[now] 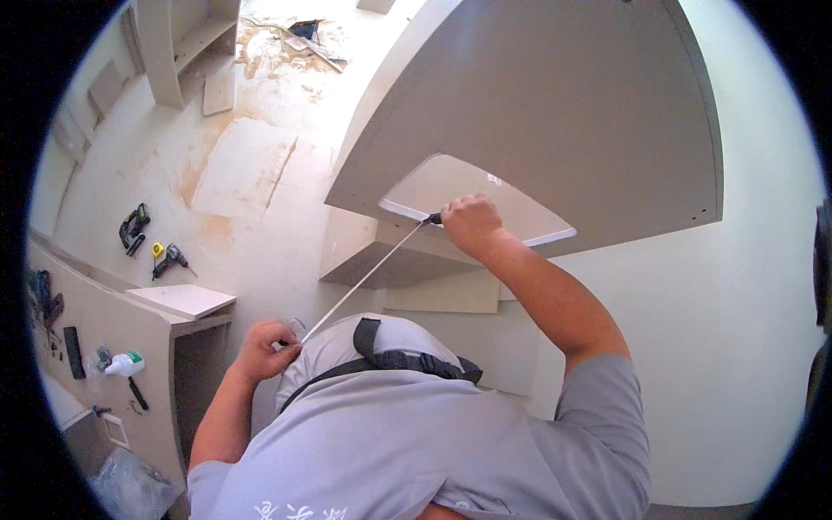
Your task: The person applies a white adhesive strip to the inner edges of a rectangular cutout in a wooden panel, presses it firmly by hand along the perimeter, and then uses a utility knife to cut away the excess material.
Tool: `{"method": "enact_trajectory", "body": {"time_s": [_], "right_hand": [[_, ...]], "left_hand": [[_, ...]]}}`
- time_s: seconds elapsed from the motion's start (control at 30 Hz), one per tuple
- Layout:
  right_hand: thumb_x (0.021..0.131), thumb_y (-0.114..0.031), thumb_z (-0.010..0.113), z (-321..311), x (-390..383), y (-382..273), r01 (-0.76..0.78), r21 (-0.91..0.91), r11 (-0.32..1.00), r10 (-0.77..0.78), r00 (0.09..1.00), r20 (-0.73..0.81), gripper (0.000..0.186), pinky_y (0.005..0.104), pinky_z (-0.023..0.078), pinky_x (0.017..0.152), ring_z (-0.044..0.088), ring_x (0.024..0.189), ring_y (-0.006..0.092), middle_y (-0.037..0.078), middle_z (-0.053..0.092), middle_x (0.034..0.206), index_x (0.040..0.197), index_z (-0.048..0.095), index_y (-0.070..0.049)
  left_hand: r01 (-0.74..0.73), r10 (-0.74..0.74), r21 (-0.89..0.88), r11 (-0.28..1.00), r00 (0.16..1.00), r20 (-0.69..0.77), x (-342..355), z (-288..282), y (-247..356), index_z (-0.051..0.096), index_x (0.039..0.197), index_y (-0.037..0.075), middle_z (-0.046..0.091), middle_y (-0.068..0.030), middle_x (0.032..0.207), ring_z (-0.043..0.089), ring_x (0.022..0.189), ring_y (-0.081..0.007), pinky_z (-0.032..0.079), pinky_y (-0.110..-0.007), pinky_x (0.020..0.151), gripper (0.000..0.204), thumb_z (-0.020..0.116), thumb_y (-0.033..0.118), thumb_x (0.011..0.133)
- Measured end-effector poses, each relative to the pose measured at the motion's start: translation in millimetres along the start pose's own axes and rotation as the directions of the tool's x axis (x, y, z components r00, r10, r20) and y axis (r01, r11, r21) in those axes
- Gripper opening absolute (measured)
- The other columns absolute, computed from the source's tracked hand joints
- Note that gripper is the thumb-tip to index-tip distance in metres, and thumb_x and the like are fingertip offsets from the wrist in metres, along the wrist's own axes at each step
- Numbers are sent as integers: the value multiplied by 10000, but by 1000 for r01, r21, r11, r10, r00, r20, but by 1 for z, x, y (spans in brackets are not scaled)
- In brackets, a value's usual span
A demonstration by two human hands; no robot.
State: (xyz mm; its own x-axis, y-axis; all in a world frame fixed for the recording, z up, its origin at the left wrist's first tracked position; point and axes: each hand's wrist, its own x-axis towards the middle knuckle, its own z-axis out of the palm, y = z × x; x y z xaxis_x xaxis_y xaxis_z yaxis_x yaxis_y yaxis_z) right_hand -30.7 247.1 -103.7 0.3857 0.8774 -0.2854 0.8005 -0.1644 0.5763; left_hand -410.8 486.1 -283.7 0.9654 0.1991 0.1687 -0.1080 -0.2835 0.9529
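A thin white strip (362, 280) runs taut on a slant between my two hands. My left hand (265, 348), low by my waist, pinches its lower end. At the upper end my right hand (471, 224) grips a small black-handled tool (435, 219), whose exact kind I cannot make out; the strip meets its tip. Right there is the lower left rim of a rounded rectangular cutout (433, 178) in a large grey-beige panel (555, 113). White edging shows along parts of the cutout's rim, and the panel stands raised in front of me.
On the floor at left lie a cordless jigsaw (134, 229), a yellow tape measure (158, 250) and a cordless drill (173, 260). A cabinet (165, 347) at lower left carries a white bottle (125, 364) and several hand tools. Debris (303, 35) lies on the far floor.
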Motion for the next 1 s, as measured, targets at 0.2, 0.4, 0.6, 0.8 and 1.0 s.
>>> {"method": "enact_trajectory", "body": {"time_s": [0.2, 0.4, 0.6, 0.8, 1.0], "right_hand": [[876, -169, 628, -13, 15, -11, -5, 20, 1000, 5, 1000, 1, 106, 418, 545, 745, 730, 846, 251, 72, 725, 869, 898, 710, -105], [888, -173, 620, -14, 25, -25, -24, 74, 997, 30, 997, -77, 111, 427, 541, 708, 718, 812, 253, 79, 716, 857, 907, 703, -102], [888, -203, 620, 4, 26, -31, -96, 137, 986, 119, 978, -173, 119, 428, 546, 709, 721, 816, 244, 66, 718, 858, 907, 693, -111], [885, -217, 641, 16, 19, -34, -151, 186, 971, 198, 943, -269, 155, 424, 541, 690, 708, 784, 251, 51, 708, 847, 987, 709, -123], [856, -248, 709, 37, 11, -44, -225, 307, 925, 321, 894, -312, 269, 430, 531, 695, 703, 778, 251, 39, 703, 849, 1110, 716, -157]], "left_hand": [[126, -126, 14, 992, 992, 6, -32, -31, -1, 690, 741, 37, 709, -110, 769, 679, 696, -252, 524, -358, 634, 118, 803, 47, 710], [254, -255, -22, 967, 967, -22, -77, -42, -17, 693, 740, 33, 707, -106, 755, 666, 671, -233, 516, -347, 628, 109, 792, 66, 714], [439, -439, -5, 898, 896, -67, -111, -34, -31, 700, 731, 23, 701, -108, 740, 657, 660, -219, 508, -345, 616, 131, 796, 112, 719], [453, -447, 21, 891, 885, -128, -126, -30, -44, 698, 727, 18, 693, -114, 728, 657, 657, -219, 514, -338, 623, 156, 805, 132, 718], [539, -532, 27, 842, 837, -128, -142, -40, -60, 691, 729, 20, 694, -116, 734, 659, 659, -217, 519, -340, 628, 154, 803, 125, 720]]}}
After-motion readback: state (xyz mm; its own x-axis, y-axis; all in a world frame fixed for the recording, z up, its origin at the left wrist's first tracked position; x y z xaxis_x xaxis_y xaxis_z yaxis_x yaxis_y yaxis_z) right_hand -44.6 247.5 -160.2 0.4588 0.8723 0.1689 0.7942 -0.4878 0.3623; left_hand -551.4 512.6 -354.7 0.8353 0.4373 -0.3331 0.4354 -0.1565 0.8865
